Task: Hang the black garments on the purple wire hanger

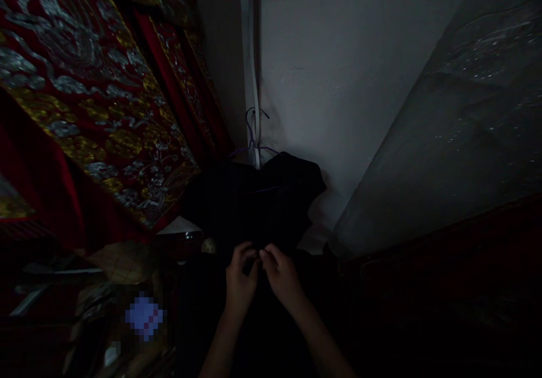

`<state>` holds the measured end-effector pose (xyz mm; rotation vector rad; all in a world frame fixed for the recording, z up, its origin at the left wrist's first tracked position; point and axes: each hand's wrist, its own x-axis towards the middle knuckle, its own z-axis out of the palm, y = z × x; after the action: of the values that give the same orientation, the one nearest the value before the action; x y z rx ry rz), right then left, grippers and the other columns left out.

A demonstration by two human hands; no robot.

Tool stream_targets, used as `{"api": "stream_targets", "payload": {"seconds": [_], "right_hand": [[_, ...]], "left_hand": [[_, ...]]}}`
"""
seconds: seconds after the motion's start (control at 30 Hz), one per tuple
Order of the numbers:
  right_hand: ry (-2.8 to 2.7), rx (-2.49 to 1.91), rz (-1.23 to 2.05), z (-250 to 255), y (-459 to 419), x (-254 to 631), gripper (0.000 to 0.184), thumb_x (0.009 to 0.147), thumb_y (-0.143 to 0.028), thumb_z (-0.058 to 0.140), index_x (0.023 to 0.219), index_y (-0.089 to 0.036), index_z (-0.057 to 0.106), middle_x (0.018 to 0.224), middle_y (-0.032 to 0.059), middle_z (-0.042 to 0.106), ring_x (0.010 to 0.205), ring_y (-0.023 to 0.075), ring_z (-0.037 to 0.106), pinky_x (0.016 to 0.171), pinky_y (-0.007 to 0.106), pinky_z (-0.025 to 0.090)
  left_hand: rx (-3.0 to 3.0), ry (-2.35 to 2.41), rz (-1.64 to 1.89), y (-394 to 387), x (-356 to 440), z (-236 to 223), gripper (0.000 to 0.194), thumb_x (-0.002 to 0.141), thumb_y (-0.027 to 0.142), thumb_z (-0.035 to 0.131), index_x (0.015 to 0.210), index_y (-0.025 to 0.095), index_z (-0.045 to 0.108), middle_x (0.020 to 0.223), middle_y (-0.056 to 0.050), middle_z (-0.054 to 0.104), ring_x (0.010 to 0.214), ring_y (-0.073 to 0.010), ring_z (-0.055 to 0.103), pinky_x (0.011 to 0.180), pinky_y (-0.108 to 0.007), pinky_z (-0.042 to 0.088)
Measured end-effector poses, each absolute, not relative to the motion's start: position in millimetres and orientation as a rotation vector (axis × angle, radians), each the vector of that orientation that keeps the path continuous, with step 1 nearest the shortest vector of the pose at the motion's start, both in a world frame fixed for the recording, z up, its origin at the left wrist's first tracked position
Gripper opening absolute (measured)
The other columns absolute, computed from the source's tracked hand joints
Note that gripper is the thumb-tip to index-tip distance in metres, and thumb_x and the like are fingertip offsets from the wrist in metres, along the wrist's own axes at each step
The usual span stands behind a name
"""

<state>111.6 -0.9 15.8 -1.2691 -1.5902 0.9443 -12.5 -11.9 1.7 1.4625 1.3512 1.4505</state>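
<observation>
A black garment [249, 209] hangs from a thin wire hanger [253, 132], its shoulders drooping to both sides. In front of its lower part, my left hand [242, 276] is closed in a pinch, thumb and forefinger curled toward each other. Close beside it, my right hand [282, 273] also pinches, its fingertips nearly meeting those of the left. Both sets of fingertips are at the dark cloth. Details of the cloth between them, such as any button or edge, are lost in the darkness.
Red cloth with gold and silver embroidery [127, 96] hangs at the left. A pale strip [254, 56] runs down the wall [339, 73] behind the hanger. Translucent sheeting [457, 118] slants at the right. Dim clutter and a blurred blue patch [144, 316] lie lower left.
</observation>
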Motion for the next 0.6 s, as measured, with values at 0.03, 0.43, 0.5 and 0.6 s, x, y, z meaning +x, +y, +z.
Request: {"api": "stream_targets", "payload": {"seconds": [0.03,0.43,0.5,0.6], "right_hand": [[-1.622,-1.272,0.955,18.2,0.6,114.3,0.032,0.097,-0.049,0.043,0.081,-0.023,0.053,0.068,-0.0005,0.057,0.065,0.0173,0.059,0.063,0.027,0.042],[-1.613,-1.179,1.083,21.8,2.0,126.6,0.034,0.094,-0.050,0.049,0.075,-0.022,0.052,0.062,-0.0029,0.051,0.059,0.0140,0.051,0.060,0.027,0.038],[-1.497,-1.131,1.248,23.1,3.5,128.5,0.040,0.090,-0.055,0.053,0.070,-0.021,0.053,0.056,-0.0035,0.049,0.053,0.0122,0.046,0.056,0.026,0.035],[-1.197,-1.080,1.585,24.0,5.8,128.2,0.041,0.080,-0.057,0.062,0.066,-0.019,0.056,0.046,-0.0066,0.040,0.042,0.0086,0.032,0.046,0.025,0.023]], "left_hand": [[1.485,1.355,1.448,-11.1,-14.0,1.4,0.025,0.086,0.026,0.064,0.110,0.021,0.062,0.097,-0.005,0.073,0.094,-0.0215,0.072,0.088,-0.036,0.057],[1.512,1.331,1.490,-13.8,-11.9,9.5,0.017,0.084,0.031,0.066,0.092,0.020,0.076,0.086,-0.005,0.069,0.084,-0.0208,0.067,0.076,-0.032,0.056],[1.511,1.321,1.479,-14.2,-12.7,6.2,0.017,0.084,0.031,0.067,0.092,0.020,0.076,0.085,-0.005,0.068,0.082,-0.0205,0.067,0.075,-0.032,0.055],[1.531,1.333,1.451,-15.4,-11.9,3.6,0.014,0.085,0.030,0.066,0.090,0.020,0.075,0.085,-0.005,0.068,0.083,-0.0209,0.067,0.075,-0.032,0.054]]}}
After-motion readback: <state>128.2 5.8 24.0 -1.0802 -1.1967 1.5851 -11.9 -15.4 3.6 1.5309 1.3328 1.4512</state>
